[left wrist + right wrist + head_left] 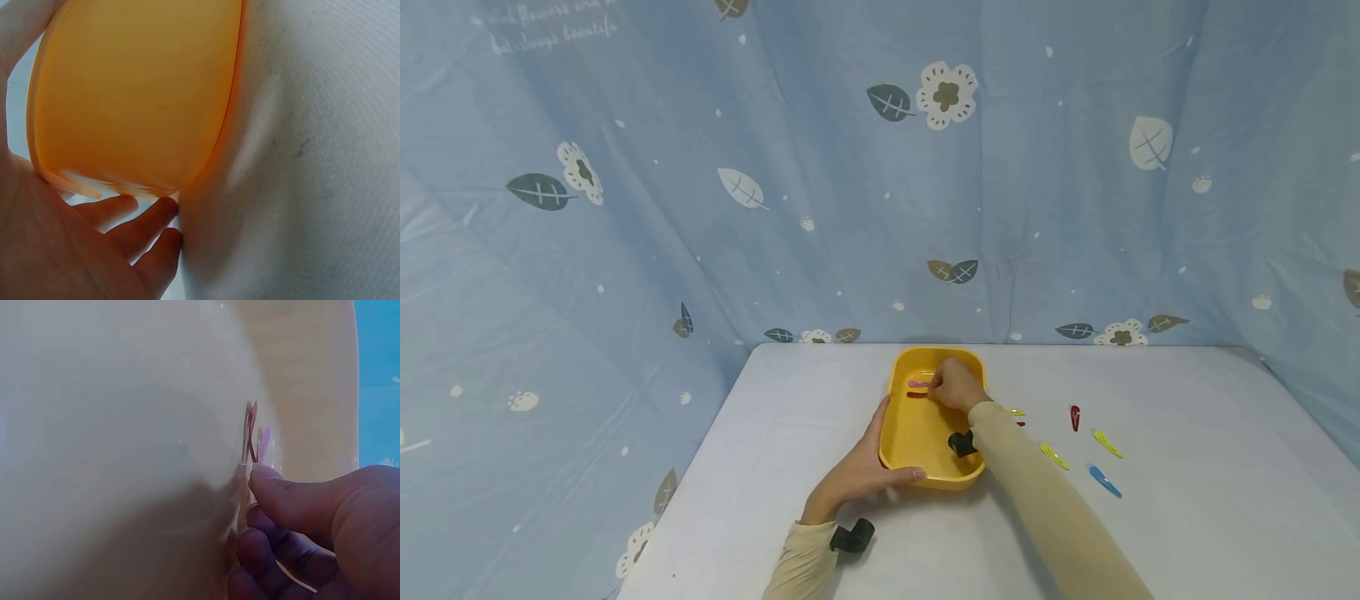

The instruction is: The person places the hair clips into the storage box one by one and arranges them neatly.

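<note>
A yellow plastic tray [919, 437] stands on the white table. My left hand [867, 467] holds its near left corner, thumb along the near rim and fingers on the outside of the left wall. In the left wrist view the fingertips [164, 209] lie against the tray's outer wall. My right hand [957, 386] reaches into the far half of the tray. Its thumb and forefinger pinch one end of a red hair clip [252, 437] close to the tray floor. Just beyond lies a pink hair clip [917, 384], partly hidden by the hand.
Right of the tray, a red clip [1075, 417], yellow clips [1107, 443] [1055, 456] and a blue clip [1105, 482] lie scattered on the table [1195, 500]. Another yellow clip [1015, 412] shows beside my right sleeve. A blue patterned curtain [850, 167] hangs behind.
</note>
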